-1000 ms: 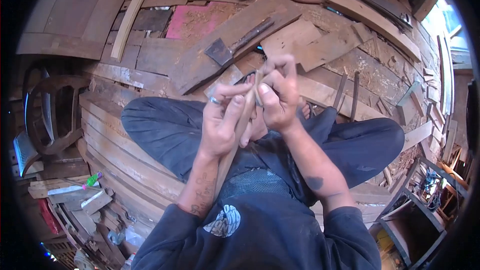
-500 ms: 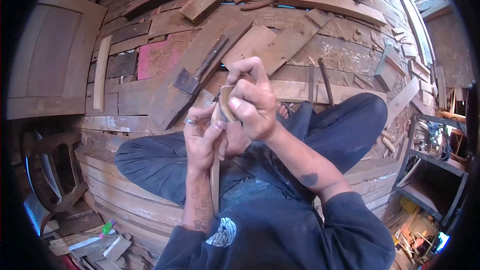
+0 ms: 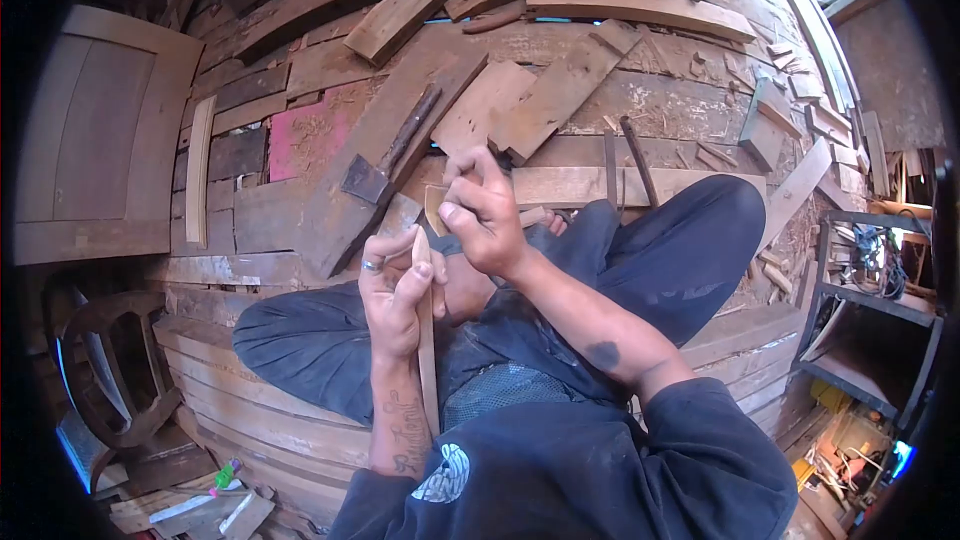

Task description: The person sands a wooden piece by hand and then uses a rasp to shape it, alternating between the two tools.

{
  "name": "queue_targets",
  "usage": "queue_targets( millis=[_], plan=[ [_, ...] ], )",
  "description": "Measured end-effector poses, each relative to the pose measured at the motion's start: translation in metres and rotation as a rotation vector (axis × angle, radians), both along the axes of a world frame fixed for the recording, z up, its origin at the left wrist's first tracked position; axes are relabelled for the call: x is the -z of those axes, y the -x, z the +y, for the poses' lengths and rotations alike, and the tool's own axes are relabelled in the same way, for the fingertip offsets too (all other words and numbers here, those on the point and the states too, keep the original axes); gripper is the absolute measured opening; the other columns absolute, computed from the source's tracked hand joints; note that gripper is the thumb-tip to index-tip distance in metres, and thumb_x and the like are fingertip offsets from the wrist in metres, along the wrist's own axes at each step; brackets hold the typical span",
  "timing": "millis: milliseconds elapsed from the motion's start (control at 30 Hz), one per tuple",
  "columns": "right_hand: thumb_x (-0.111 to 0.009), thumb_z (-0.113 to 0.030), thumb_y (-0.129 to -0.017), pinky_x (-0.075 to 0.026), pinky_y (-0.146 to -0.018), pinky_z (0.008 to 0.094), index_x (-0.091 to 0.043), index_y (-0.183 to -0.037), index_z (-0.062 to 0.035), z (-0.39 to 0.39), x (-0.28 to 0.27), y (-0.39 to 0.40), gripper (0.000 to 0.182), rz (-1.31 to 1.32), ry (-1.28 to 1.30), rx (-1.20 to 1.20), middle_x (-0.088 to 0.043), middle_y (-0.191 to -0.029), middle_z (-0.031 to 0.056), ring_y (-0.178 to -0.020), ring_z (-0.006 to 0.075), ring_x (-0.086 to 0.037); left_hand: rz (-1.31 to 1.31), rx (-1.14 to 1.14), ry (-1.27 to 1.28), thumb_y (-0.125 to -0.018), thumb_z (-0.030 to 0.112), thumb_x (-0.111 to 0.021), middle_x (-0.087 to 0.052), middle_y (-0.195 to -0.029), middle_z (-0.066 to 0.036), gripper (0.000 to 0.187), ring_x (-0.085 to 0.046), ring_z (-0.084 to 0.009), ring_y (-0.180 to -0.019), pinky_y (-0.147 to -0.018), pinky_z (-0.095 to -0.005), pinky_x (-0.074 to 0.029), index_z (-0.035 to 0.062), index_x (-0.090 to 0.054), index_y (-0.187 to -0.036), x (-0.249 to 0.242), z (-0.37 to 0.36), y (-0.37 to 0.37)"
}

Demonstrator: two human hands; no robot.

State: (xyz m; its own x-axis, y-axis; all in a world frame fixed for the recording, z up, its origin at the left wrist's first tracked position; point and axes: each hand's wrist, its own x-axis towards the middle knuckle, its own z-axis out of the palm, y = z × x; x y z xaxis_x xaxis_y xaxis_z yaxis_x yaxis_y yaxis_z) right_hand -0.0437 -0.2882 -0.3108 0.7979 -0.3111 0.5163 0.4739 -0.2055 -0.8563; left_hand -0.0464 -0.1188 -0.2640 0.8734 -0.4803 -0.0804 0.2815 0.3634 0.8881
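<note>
My left hand [image 3: 393, 300], with a ring on one finger, is closed around a long, thin wooden strip [image 3: 427, 350]. The strip's pointed tip rises above my fingertips, and its lower part runs down beside my forearm. My right hand [image 3: 484, 215] is closed on a small tan piece, perhaps sandpaper [image 3: 434, 208], just above and to the right of the tip. The piece and the strip look apart. Both hands are over my crossed legs.
A hatchet [image 3: 368, 178] lies on a wide plank [image 3: 330, 230] ahead. Wood blocks, boards and shavings are strewn over the plank floor. A panelled door [image 3: 105, 130] is at the left, a metal rack [image 3: 865, 310] at the right. A dark metal bar [image 3: 638, 160] lies beyond my right knee.
My right hand has moved away from the strip with the small tan piece, leaving the strip's tip exposed. My left hand sits slightly lower and still holds the strip. The view has shifted slightly.
</note>
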Motion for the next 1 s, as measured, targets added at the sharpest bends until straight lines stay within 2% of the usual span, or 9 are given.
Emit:
queue_targets(
  millis=[133,267,367,467,500,600,700,867,1000],
  plan=[
    [-0.06,-0.008,-0.082,-0.044,-0.078,0.0357,-0.057,-0.074,0.001,0.005,-0.054,0.0,0.012,-0.099,-0.12,-0.084,-0.049,-0.103,0.016,-0.087,0.0241,-0.05,0.042,-0.009,-0.039,-0.101,0.008,-0.062,-0.066,-0.088,-0.015,0.032,-0.058,-0.0115,-0.055,-0.049,-0.0228,-0.045,0.004,-0.053,-0.132,0.0,-0.001,0.002],
    [-0.061,-0.005,-0.085,-0.045,-0.066,0.0332,-0.056,-0.075,0.001,-0.003,0.012,-0.003,0.013,0.0,0.058,0.02,-0.05,-0.103,0.0151,-0.074,0.0177,-0.052,0.048,-0.011,-0.045,-0.1,0.008,-0.062,-0.067,-0.088,-0.016,0.032,-0.058,-0.0121,-0.055,-0.051,-0.0238,-0.047,0.0023,-0.054,-0.131,-0.001,0.004,-0.002],
    [-0.061,-0.005,-0.085,-0.046,-0.07,0.0345,-0.057,-0.076,0.0023,-0.001,-0.039,-0.003,0.012,-0.104,-0.06,-0.033,-0.051,-0.101,0.015,-0.077,0.0195,-0.052,0.048,-0.015,-0.067,-0.101,0.008,-0.061,-0.069,-0.091,-0.017,0.031,-0.06,-0.0143,-0.056,-0.052,-0.0251,-0.049,0.0006,-0.053,-0.131,-0.005,0.008,0.0],
    [-0.061,-0.007,-0.085,-0.047,-0.073,0.0347,-0.058,-0.077,0.0028,0.009,-0.029,-0.004,0.013,-0.083,-0.038,-0.071,-0.051,-0.101,0.0159,-0.081,0.0215,-0.053,0.015,0.001,-0.058,-0.102,0.007,-0.059,-0.071,-0.096,-0.017,0.031,-0.065,-0.016,-0.066,-0.061,-0.0257,-0.053,-0.0002,-0.052,-0.131,0.001,0.004,0.002],
    [-0.061,-0.007,-0.085,-0.046,-0.073,0.0346,-0.059,-0.077,0.0026,0.011,-0.002,-0.002,0.013,-0.026,-0.01,-0.047,-0.051,-0.102,0.0162,-0.081,0.0215,-0.053,0.008,0.011,-0.08,-0.104,0.009,-0.059,-0.072,-0.099,-0.017,0.031,-0.069,-0.0156,-0.083,-0.074,-0.0269,-0.054,-0.0009,-0.052,-0.132,0.001,0.007,-0.001],
    [-0.061,-0.007,-0.085,-0.046,-0.073,0.0346,-0.059,-0.077,0.0025,0.001,0.009,-0.008,0.013,0.0,0.02,-0.044,-0.05,-0.103,0.0165,-0.081,0.022,-0.053,-0.004,-0.012,-0.099,-0.107,0.015,-0.056,-0.069,-0.086,-0.021,0.029,-0.06,-0.0168,-0.049,-0.045,-0.0258,-0.048,0.003,-0.05,-0.133,-0.003,0.008,-0.004],
    [-0.061,-0.006,-0.085,-0.046,-0.073,0.0349,-0.058,-0.076,0.003,0.004,-0.044,-0.011,0.013,-0.118,-0.076,-0.108,-0.05,-0.101,0.0166,-0.079,0.0226,-0.052,0.025,0.029,-0.162,-0.109,0.014,-0.049,-0.07,-0.091,-0.022,0.031,-0.064,-0.0174,-0.056,-0.05,-0.0266,-0.051,-0.0008,-0.046,-0.136,-0.005,0.011,-0.004],
    [-0.062,-0.008,-0.085,-0.047,-0.071,0.0348,-0.059,-0.077,0.0021,-0.005,0.008,-0.013,0.013,-0.014,0.092,-0.06,-0.05,-0.101,0.0162,-0.079,0.0234,-0.054,0.057,0.035,-0.168,-0.112,0.017,-0.041,-0.07,-0.093,-0.021,0.03,-0.065,-0.0169,-0.058,-0.053,-0.0266,-0.053,-0.0017,-0.044,-0.136,-0.01,0.01,-0.005],
    [-0.064,-0.01,-0.086,-0.048,-0.071,0.0361,-0.059,-0.079,0.0027,-0.003,-0.029,-0.013,0.015,-0.044,0.052,-0.146,-0.051,-0.1,0.0169,-0.08,0.0251,-0.055,0.023,0.028,-0.25,-0.113,0.018,-0.035,-0.069,-0.092,-0.02,0.031,-0.062,-0.016,-0.055,-0.05,-0.0264,-0.052,-0.0011,-0.042,-0.136,-0.008,0.008,0.0]
  ],
)
